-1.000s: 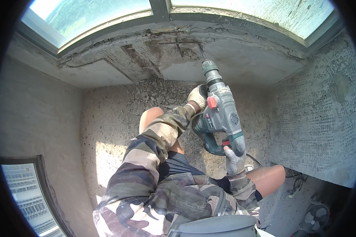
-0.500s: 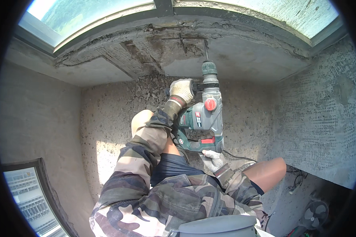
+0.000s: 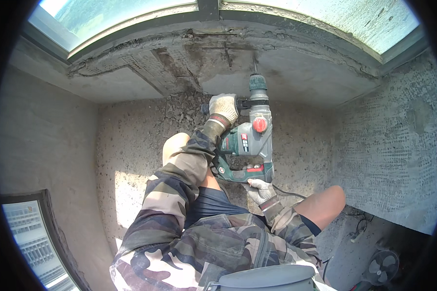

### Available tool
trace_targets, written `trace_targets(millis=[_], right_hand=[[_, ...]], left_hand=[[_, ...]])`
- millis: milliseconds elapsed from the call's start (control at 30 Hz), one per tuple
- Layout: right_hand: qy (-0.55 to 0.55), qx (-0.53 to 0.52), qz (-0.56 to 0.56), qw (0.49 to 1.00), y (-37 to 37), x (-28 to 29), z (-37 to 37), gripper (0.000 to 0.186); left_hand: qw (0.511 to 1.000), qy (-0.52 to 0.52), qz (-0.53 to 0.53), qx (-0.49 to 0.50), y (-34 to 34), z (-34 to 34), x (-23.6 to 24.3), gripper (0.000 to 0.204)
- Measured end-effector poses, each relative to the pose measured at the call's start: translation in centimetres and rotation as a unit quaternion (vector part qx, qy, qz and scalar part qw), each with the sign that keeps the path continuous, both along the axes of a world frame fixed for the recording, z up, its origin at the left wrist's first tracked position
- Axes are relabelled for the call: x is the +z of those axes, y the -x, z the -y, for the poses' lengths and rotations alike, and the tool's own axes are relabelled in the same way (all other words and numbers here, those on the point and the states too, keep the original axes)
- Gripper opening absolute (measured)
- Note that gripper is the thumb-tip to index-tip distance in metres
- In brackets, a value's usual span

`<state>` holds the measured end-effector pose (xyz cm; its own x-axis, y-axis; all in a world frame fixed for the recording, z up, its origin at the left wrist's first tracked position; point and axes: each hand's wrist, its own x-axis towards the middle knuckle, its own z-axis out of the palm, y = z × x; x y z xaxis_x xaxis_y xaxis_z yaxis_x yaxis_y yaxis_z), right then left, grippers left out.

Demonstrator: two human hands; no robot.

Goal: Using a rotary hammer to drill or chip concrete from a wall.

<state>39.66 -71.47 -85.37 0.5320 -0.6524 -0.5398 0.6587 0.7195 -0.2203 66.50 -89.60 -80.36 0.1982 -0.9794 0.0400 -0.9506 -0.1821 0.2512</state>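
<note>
A grey and green rotary hammer drill (image 3: 251, 142) with a red knob points away from me, its long bit reaching the chipped concrete ledge (image 3: 199, 68) under the window. My left hand (image 3: 223, 107), in a knitted glove, is closed on the drill's black side handle near the chuck. My right hand (image 3: 258, 190), also gloved, is closed on the rear handle below the red trigger, fingers partly hidden behind it. Camouflage sleeves cover both forearms. A black cord (image 3: 291, 193) runs from the back of the drill to the right.
Broken rubble (image 3: 182, 109) lies on the dusty floor (image 3: 111, 150) under the ledge, between rough walls (image 3: 388, 145). My bent bare knees flank the drill. A framed window (image 3: 34, 240) is at the lower left, and a fan (image 3: 381, 266) stands at the lower right with loose cables.
Since a second ago the drill has swung from a leftward slant to nearly straight ahead. Both my hands moved left with it, and the bit's end shifted slightly right along the ledge.
</note>
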Motion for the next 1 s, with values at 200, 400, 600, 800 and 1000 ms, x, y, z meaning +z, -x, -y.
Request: trace_targets(millis=[200, 400, 600, 800, 1000], right_hand=[[0.006, 0.026, 0.038, 0.999, 1.1, -1.1, 1.4, 0.054], [0.017, 0.026, 0.051, 0.998, 2.6, -1.6, 2.8, 0.058], [0.100, 0.008, 0.088, 0.991, 4.3, -0.4, 4.8, 0.055], [0.065, 0.013, 0.004, 0.998, 6.9, 1.2, 4.3, 0.052], [0.202, 0.028, 0.002, 0.979, 8.5, 9.3, 4.0, 0.054]], left_hand=[[0.998, 0.048, 0.031, 0.007, 0.5, -0.5, -0.8, 0.018], [0.998, 0.059, 0.029, 0.026, 1.3, -0.2, -0.5, 0.016], [0.998, 0.050, 0.008, 0.046, 3.0, 0.3, -0.1, 0.015], [0.996, 0.005, -0.061, 0.061, 4.4, 0.0, -0.6, 0.022], [0.988, -0.004, -0.152, 0.004, 6.1, -0.9, 0.2, 0.030]])
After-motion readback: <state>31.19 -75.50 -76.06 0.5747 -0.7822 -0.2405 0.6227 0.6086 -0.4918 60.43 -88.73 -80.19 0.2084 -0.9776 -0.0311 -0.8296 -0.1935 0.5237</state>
